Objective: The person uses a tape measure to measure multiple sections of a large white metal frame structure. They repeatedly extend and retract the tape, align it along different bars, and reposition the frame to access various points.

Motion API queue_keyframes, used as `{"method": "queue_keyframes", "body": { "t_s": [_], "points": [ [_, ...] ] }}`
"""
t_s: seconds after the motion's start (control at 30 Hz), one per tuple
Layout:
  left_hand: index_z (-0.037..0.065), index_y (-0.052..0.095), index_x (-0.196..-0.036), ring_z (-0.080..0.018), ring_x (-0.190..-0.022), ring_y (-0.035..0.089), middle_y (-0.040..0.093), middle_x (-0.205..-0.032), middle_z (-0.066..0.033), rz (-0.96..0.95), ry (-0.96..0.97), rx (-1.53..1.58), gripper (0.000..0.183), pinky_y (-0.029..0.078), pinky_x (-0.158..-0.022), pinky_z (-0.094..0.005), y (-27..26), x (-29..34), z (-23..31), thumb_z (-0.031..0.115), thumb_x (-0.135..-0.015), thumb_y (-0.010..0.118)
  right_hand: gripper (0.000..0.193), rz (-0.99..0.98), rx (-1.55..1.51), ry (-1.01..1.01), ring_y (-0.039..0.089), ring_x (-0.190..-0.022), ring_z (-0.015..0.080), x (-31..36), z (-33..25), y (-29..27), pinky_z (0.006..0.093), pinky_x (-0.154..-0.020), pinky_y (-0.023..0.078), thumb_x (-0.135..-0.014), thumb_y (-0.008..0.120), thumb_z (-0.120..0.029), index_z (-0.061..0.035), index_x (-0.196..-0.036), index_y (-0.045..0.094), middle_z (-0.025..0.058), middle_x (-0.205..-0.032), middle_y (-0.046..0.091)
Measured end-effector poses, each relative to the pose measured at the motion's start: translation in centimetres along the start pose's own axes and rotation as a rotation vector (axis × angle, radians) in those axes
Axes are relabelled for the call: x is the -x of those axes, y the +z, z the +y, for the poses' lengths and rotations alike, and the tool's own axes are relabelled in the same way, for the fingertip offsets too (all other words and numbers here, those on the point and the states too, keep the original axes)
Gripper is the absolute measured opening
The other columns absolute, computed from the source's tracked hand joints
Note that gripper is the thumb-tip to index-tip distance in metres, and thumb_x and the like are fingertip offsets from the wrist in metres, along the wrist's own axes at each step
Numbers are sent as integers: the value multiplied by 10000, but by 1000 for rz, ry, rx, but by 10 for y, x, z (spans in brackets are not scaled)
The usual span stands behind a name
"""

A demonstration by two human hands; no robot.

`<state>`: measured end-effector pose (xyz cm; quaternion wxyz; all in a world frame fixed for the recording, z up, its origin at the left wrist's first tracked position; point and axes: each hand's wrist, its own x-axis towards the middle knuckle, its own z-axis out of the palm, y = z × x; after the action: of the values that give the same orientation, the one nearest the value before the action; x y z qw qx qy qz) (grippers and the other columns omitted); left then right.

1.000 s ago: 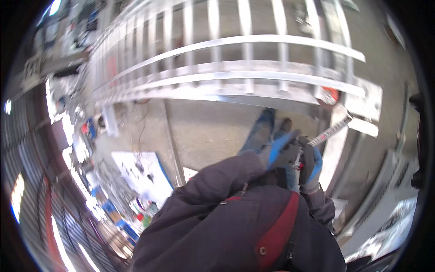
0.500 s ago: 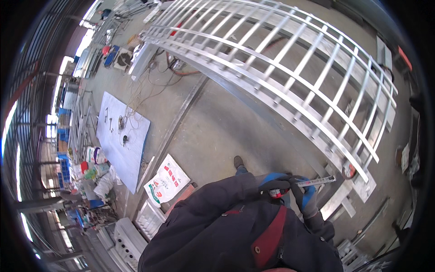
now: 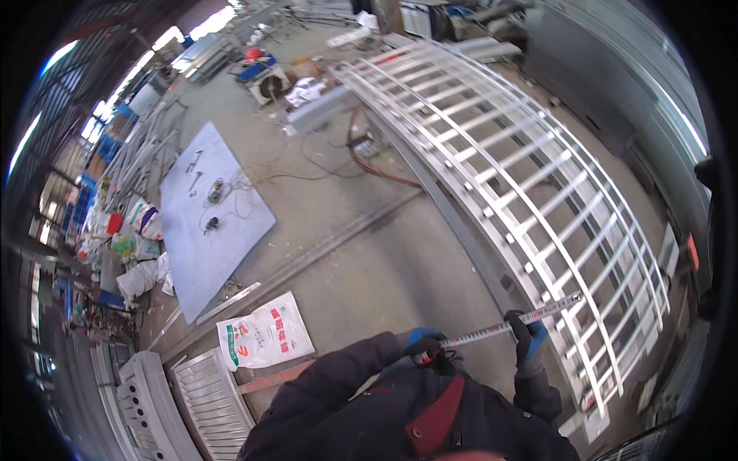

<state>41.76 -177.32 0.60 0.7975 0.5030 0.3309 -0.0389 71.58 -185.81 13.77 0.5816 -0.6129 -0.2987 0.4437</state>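
A tape measure (image 3: 480, 333) stretches in front of me, its pale blade drawn out from left to right. My left hand (image 3: 424, 342), in a black and blue glove, is closed round the dark and red case. With the fingers of my similarly gloved right hand (image 3: 528, 338) I pinch the blade partway along. Beyond that hand the blade's free end lies over the near part of a long silvery metal railing (image 3: 573, 265) with curved rails and many crossbars. Whether the blade touches the railing, I cannot tell.
A white printed sack (image 3: 265, 330) lies on the floor at my left, beside a slatted metal panel (image 3: 211, 392). Farther off, a pale blue sheet (image 3: 231, 261) carries hand tools and a cord. A long metal bar (image 3: 338, 246) crosses the floor. Cables trail near the railing.
My hands have moved apart and the blade between them is longer. Its end now reaches over the railing. The view has turned, so the railing sits closer to my right hand.
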Motion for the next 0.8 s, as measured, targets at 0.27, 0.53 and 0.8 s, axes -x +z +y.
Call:
{"method": "queue_keyframes", "body": {
  "t_s": [0.27, 0.53, 0.8],
  "points": [
    [147, 739, -1319, -137, -939, 718, 776, -1057, -48, 181, -176, 1, 403, 614, -801, -356, -160, 46, 22, 404, -1015, 672, 287, 21, 129, 7, 714, -927, 187, -189, -21, 87, 317, -818, 540, -957, 670, -215, 21, -1059, 797, 88, -952, 771],
    [18, 704, -1308, -145, -899, 705, 760, -1004, -73, 636, -46, 144, 476, 560, -827, -320, -260, 153, 20, 408, -1035, 695, 278, -472, 131, -246, 733, -986, 214, -393, 0, 235, 332, -869, 598, -1001, 637, -188, 28, -1129, 757, 137, -1083, 755],
    [27, 711, -1326, -124, -862, 697, 755, -974, -64, 686, -79, 383, 464, 542, -775, -288, -364, 157, 58, 393, -1041, 682, 230, -814, 368, -145, 732, -845, 230, -503, 38, 419, 347, -748, 575, -976, 707, -216, -37, -1099, 783, 136, -964, 765]
  ]
}}
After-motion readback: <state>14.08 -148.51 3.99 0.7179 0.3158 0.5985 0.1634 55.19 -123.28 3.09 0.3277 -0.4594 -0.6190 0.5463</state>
